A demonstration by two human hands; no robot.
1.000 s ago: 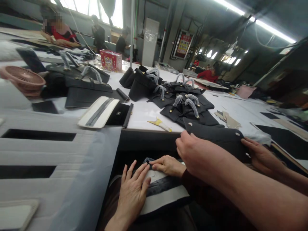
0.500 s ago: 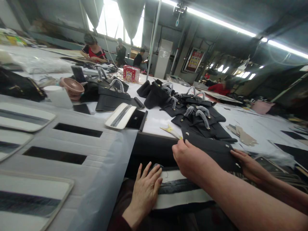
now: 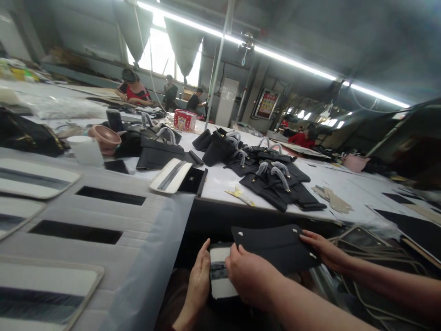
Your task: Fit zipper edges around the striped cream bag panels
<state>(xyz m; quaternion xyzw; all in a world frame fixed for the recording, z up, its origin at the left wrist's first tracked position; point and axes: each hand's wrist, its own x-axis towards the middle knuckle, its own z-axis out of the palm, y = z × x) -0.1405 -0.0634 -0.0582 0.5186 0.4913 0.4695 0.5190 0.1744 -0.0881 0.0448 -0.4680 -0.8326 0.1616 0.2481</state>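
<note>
My left hand [image 3: 197, 278] comes up from the bottom edge, thumb raised. It is closed on the left edge of a white panel with a dark stripe [image 3: 220, 286] that lies on my lap. My right hand is hidden. Two bare arms reach in from the right; they belong to a co-worker. Their nearer hand [image 3: 251, 276] and farther hand [image 3: 324, 250] hold a flat black curved piece [image 3: 275, 246] with small white dots, just above the panel and below the table edge.
The white table [image 3: 220, 177] ahead carries a pile of black bags with wrapped handles [image 3: 272, 181], a yellow tool [image 3: 241, 196], beige cut pieces [image 3: 332, 200] and another white panel [image 3: 170, 175]. A grey slotted surface [image 3: 103, 216] fills the left. Stacked frames [image 3: 372, 257] lie at right. People work in the background.
The co-worker's hands drew the black piece off the table edge down over my lap. My left hand went from flat on the panel to its left edge. My right hand dropped out of sight.
</note>
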